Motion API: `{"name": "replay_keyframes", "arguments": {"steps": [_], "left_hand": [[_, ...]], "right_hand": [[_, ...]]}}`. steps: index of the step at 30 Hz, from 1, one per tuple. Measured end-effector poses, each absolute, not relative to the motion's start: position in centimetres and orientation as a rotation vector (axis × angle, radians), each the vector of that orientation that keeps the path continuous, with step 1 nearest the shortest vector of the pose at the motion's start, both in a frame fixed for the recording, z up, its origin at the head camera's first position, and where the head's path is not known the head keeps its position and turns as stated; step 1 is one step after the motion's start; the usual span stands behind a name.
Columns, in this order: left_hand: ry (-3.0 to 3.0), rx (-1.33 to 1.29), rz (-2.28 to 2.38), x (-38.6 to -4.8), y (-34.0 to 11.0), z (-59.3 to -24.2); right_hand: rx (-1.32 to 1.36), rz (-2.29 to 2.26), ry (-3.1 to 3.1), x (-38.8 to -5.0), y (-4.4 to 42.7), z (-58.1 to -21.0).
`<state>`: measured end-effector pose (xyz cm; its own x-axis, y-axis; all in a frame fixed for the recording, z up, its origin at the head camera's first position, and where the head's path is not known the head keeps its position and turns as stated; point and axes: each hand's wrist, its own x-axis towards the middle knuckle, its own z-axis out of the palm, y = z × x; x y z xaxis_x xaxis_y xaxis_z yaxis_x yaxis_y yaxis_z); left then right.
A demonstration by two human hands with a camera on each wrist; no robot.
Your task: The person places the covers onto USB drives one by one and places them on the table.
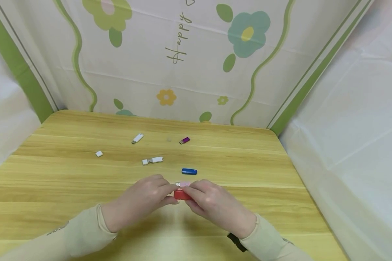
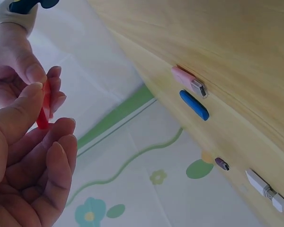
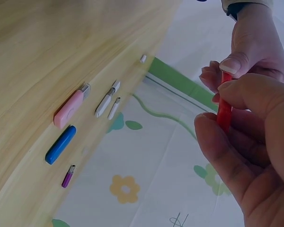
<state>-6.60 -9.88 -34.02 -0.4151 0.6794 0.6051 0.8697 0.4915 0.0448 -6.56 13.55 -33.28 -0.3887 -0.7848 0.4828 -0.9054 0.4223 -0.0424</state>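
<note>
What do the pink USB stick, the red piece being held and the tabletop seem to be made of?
Pink USB stick: probably smooth, opaque plastic; its plug looks metal, being silvery.
Red piece, pinched by the left hand and right hand: likely smooth plastic, from its even, bright colour, though partly hidden.
Tabletop: grain streaks and a soft sheen suggest finished wood or laminate.

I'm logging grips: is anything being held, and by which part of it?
A small red piece is held by its ends: the left hand pinches its left end, the right hand its right end.
</note>
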Motion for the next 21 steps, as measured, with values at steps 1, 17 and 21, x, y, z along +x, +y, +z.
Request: {"name": "replay_keyframes", "arguments": {"steps": [1, 17, 21], "left_hand": [[-2.215, -1.278, -0.475, -6.62, -9.91, -34.03], [-2.115, -1.352, -0.503, -6.43, -10.19, -33.89], [-2.097, -1.363, -0.494, -6.37, -10.18, -33.82]], "right_hand": [[1.441, 0.422, -2.292, -6.56, 13.5, -33.28], [1.464, 0.323, -2.278, -6.18, 12.81, -32.72], [1.466, 0.292, -2.253, -6.09, 12.64, -32.64]]}}
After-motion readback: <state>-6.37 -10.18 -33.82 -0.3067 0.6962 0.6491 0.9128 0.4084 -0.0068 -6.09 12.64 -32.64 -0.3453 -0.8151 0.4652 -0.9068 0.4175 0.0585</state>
